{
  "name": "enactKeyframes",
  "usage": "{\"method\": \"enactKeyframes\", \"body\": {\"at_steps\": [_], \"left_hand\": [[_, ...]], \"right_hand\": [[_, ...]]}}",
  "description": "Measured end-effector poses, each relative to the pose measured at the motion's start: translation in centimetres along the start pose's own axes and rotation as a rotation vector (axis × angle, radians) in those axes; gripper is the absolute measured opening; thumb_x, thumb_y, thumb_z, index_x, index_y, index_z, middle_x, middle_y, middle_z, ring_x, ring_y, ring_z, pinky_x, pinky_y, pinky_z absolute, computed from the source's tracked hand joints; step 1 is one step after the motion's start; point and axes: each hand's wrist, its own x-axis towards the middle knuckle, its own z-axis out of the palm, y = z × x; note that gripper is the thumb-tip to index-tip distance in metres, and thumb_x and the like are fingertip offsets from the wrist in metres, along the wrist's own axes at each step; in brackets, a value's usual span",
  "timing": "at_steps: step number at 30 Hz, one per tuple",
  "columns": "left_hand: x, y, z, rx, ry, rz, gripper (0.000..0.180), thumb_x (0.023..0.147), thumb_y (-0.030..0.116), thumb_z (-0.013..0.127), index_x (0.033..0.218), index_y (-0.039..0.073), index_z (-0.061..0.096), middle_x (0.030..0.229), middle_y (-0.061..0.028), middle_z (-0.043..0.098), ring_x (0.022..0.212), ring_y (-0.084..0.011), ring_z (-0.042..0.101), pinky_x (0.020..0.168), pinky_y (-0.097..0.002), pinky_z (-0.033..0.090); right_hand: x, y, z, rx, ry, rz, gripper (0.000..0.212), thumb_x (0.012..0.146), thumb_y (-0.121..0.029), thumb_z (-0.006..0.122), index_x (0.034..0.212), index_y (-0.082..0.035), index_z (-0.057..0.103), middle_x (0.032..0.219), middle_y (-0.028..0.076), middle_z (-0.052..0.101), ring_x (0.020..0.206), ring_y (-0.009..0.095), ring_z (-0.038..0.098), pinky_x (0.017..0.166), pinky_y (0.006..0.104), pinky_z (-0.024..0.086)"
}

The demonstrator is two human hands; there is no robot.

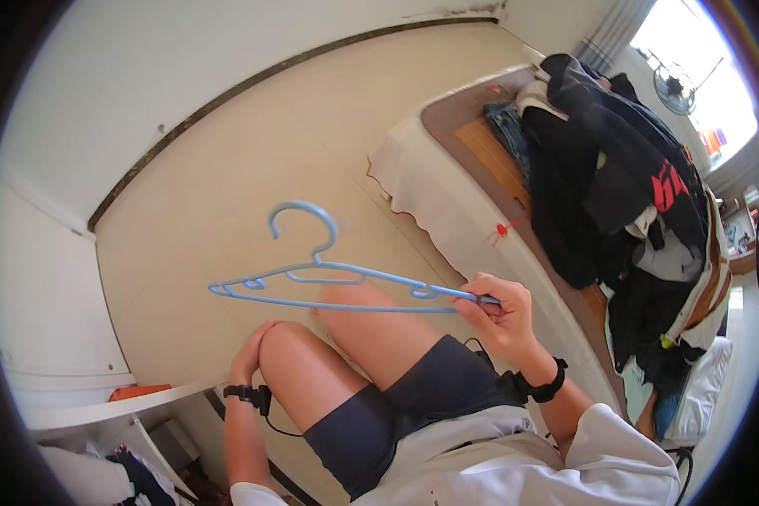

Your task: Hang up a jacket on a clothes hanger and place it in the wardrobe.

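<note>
A light-blue plastic clothes hanger (331,228) is held out over my knees, its hook pointing up and away from me. My right hand (504,314) pinches the hanger's right end between thumb and fingers. Nothing hangs on the hanger. On my left knee rests my left hand (251,350), with its fingers laid over the knee and holding nothing. Dark bands with cables circle both of my wrists.
To the right, a bed (472,232) with a pale cover carries a large heap of dark clothes (599,177). A fan (675,88) stands by the bright window. At lower left is a white shelf unit (84,415) with an orange item (139,392) on it. Beige tiled floor (253,160) lies ahead.
</note>
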Motion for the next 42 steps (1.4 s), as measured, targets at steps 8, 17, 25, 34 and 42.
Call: {"method": "enactKeyframes", "body": {"at_steps": [8,17,25,34,42], "left_hand": [[3.1,-2.5,0.7,-0.040,-0.157,-0.015,0.050,0.103,0.040,0.050,0.136,0.004,0.053,0.135,-0.0097,0.059,0.122,-0.0206,0.055,0.105,-0.0357,0.042],[3.7,1.2,3.4,0.000,-0.228,-0.192,0.057,0.103,0.046,0.048,0.142,0.004,0.048,0.140,-0.0105,0.055,0.126,-0.0205,0.053,0.107,-0.0370,0.041],[3.7,-0.4,1.6,0.813,-0.021,0.026,0.029,0.101,0.021,0.050,0.097,-0.006,0.061,0.079,-0.0130,0.069,0.062,-0.0224,0.068,0.054,-0.0304,0.051],[-4.6,-1.9,4.5,0.831,-0.080,-0.099,0.038,0.102,0.029,0.049,0.118,-0.003,0.063,0.098,-0.0137,0.070,0.086,-0.0234,0.067,0.078,-0.0356,0.052],[-2.8,3.6,10.7,1.313,0.041,0.260,0.031,0.102,0.025,0.050,0.119,0.005,0.066,0.107,-0.0188,0.071,0.094,-0.0322,0.067,0.087,-0.0412,0.050]], "right_hand": [[-1.3,-0.1,-0.4,0.006,-0.021,0.009,0.007,0.090,-0.006,0.071,0.095,-0.002,0.072,0.070,0.002,0.057,0.055,0.006,0.040,0.050,0.0232,0.031],[-3.2,0.8,-3.9,-0.017,0.082,0.041,0.009,0.093,-0.009,0.069,0.099,-0.002,0.071,0.070,0.003,0.058,0.055,0.007,0.042,0.050,0.0239,0.033],[-7.0,1.3,-8.8,-0.034,0.232,0.144,0.013,0.095,-0.012,0.067,0.102,-0.001,0.069,0.071,0.001,0.057,0.058,0.005,0.043,0.052,0.0234,0.036],[-11.6,3.1,-11.8,0.043,0.425,0.195,0.019,0.098,-0.014,0.064,0.107,0.002,0.066,0.087,0.002,0.068,0.067,0.004,0.049,0.060,0.0206,0.043],[-15.0,3.0,-13.9,0.057,0.687,0.275,0.015,0.100,-0.013,0.059,0.103,0.001,0.062,0.076,-0.003,0.055,0.068,0.002,0.044,0.059,0.0204,0.038]]}}
